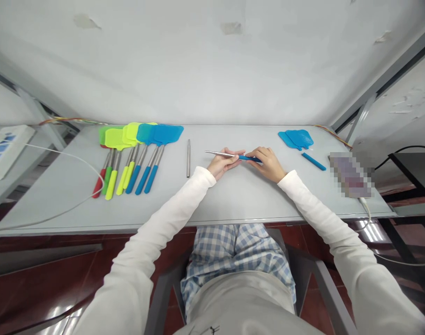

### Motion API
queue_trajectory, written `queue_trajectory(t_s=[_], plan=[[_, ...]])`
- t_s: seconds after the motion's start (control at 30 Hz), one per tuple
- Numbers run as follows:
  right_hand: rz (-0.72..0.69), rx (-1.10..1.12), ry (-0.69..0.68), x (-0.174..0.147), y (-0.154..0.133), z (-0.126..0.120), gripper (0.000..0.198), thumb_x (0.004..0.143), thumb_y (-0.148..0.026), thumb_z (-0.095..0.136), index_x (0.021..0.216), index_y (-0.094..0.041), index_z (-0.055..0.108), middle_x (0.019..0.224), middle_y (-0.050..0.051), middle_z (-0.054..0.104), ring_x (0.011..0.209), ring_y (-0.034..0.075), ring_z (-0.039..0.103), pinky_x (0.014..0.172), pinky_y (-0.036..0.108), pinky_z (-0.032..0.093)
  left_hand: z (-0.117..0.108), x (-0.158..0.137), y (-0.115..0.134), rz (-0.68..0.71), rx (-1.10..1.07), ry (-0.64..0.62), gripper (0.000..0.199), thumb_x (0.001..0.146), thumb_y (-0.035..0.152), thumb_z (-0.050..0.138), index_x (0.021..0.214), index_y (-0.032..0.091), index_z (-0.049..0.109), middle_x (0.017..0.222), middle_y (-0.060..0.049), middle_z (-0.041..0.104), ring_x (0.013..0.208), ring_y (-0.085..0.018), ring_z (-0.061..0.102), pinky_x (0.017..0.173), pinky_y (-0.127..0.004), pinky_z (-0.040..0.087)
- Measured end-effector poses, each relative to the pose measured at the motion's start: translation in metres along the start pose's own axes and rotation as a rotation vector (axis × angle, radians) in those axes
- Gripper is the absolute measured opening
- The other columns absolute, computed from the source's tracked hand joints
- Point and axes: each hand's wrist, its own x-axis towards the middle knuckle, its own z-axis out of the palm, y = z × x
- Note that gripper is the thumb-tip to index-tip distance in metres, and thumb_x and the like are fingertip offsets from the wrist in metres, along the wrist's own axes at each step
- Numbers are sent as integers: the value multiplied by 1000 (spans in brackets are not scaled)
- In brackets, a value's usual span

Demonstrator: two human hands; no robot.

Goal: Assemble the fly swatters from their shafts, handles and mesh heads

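My left hand (223, 164) is closed around a thin metal rod (217, 153) whose narrow end points left. At the rod's right end sits a blue handle sleeve (245, 158), and my right hand (267, 164) grips it from the right. Both hands are close together, just above the table. To their left lies a second metal rod (188, 159), loose on the tabletop. On the right are several blue fly swatter heads (296, 139), overlapping, with a loose blue handle sleeve (313, 161) just in front of them.
Several fly swatters (136, 153) in red, green, yellow and blue lie fanned out at the left of the grey table (219, 204). A blurred-out device (352, 174) with a cable lies at the right. A white cable (68, 152) loops over the left side.
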Motion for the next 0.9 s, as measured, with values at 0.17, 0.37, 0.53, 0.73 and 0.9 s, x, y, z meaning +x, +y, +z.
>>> queue_trajectory(t_s=[0.17,0.37,0.53,0.73,0.9], plan=[[-45,-4,71,2,-4,-1,31,95,-45,45,107,-23,63,93,8,65,88,21,59,78,36,39,1,0,0,-55,-27,-25,35,71,25,78,83,18,45,107,-7,71,104,-17,67,109,-44,36],[207,-78,202,7,28,-23,45,99,-42,23,115,-18,58,114,13,62,109,25,55,95,42,38,1,7,-1,-22,3,109,37,75,36,75,89,19,46,88,-4,71,84,-16,69,92,-36,49],[763,-439,155,-4,80,-28,67,89,-48,44,137,-1,38,144,30,36,133,41,33,102,55,28,3,6,6,-28,35,222,37,81,53,63,88,22,43,59,8,53,57,-12,64,63,-25,50],[857,-524,-17,-10,88,-22,67,87,-44,48,134,3,38,128,31,49,118,40,46,98,51,29,1,2,13,-41,63,121,43,84,68,45,94,27,39,54,11,39,41,-8,53,46,-19,41],[744,-606,-62,-6,74,-25,43,90,-33,44,120,-3,53,119,25,55,108,35,49,93,49,30,-3,1,19,-11,86,102,40,90,66,34,102,29,43,58,11,32,32,-5,37,36,-18,30]])
